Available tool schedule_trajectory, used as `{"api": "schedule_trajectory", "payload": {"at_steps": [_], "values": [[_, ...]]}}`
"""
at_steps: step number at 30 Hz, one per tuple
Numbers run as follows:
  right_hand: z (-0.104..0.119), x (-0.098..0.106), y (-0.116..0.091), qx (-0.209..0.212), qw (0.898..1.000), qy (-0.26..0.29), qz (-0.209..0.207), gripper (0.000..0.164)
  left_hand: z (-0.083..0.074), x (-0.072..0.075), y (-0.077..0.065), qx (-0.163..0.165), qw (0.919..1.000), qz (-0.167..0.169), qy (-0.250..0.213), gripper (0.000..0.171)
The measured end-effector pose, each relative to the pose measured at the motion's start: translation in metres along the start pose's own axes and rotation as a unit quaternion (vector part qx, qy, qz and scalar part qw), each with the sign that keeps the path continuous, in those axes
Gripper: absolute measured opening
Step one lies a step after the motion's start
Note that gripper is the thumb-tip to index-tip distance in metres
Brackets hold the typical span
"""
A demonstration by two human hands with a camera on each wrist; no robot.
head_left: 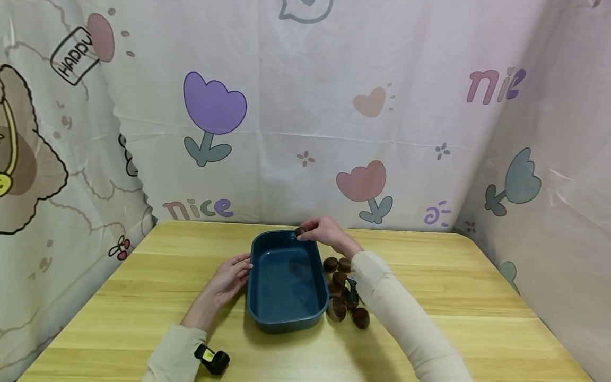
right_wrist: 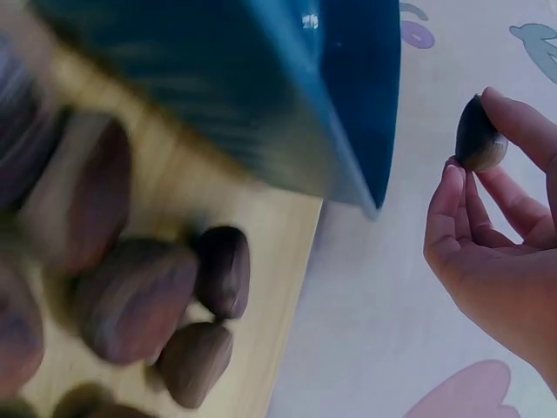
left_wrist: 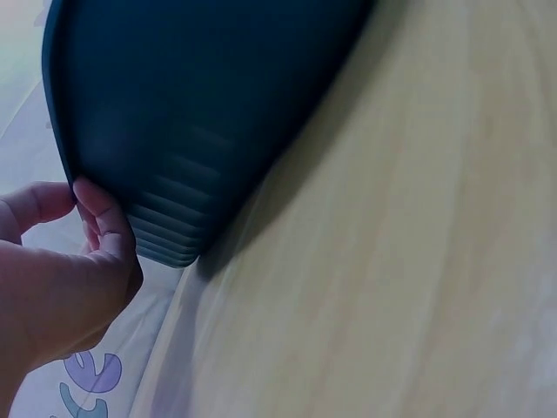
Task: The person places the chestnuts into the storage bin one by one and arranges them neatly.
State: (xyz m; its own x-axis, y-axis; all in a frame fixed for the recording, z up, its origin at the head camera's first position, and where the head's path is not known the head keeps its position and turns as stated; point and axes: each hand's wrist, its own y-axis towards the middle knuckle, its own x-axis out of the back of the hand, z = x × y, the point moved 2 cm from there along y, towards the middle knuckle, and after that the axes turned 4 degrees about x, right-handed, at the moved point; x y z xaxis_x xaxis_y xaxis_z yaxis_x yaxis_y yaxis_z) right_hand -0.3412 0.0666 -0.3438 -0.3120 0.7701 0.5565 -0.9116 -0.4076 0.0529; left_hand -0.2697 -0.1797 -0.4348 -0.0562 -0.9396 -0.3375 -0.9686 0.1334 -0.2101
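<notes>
A deep blue-green rectangular tub (head_left: 286,286) with rounded corners stands on the table, its visible floor bare. At its left side my left hand (head_left: 229,279) pinches the rim between thumb and fingers, as the left wrist view of the tub wall (left_wrist: 200,113) shows. My right hand (head_left: 326,233) is over the tub's far right corner, holding one dark brown chestnut (right_wrist: 480,138) between thumb and fingertips. In the right wrist view this chestnut is apart from the tub. Several more chestnuts (head_left: 336,307) lie along the tub's right side, partly hidden by the right sleeve.
The light wooden table (head_left: 191,254) ends at a patterned curtain (head_left: 296,106) behind and at both sides. A black wrist camera (head_left: 215,361) sits at the left cuff, and another wrist camera (head_left: 351,293) hangs above the loose chestnuts.
</notes>
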Motion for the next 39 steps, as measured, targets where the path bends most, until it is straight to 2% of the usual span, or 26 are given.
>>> {"api": "schedule_trajectory", "payload": {"at_steps": [8, 13, 19, 29, 39], "values": [[0.012, -0.017, 0.014, -0.001, 1.000, 0.024, -0.007, 0.030, 0.000, -0.001, 0.000, -0.003, 1.0000, 0.000, -0.005, 0.041], [0.012, -0.029, 0.022, 0.008, 0.999, 0.047, -0.013, 0.027, 0.000, 0.000, -0.001, -0.003, 0.9999, 0.002, -0.013, 0.039], [0.006, -0.044, 0.029, 0.007, 0.997, 0.070, -0.014, 0.029, 0.000, 0.001, -0.002, 0.002, 1.0000, 0.000, -0.008, 0.044], [-0.005, -0.068, 0.032, -0.019, 0.995, 0.094, -0.029, 0.030, 0.000, -0.001, -0.001, -0.001, 0.9999, 0.002, -0.012, 0.042], [-0.034, -0.092, 0.030, -0.082, 0.980, 0.171, -0.061, 0.036, 0.004, -0.001, -0.001, -0.003, 0.9999, -0.008, -0.008, 0.040]]}}
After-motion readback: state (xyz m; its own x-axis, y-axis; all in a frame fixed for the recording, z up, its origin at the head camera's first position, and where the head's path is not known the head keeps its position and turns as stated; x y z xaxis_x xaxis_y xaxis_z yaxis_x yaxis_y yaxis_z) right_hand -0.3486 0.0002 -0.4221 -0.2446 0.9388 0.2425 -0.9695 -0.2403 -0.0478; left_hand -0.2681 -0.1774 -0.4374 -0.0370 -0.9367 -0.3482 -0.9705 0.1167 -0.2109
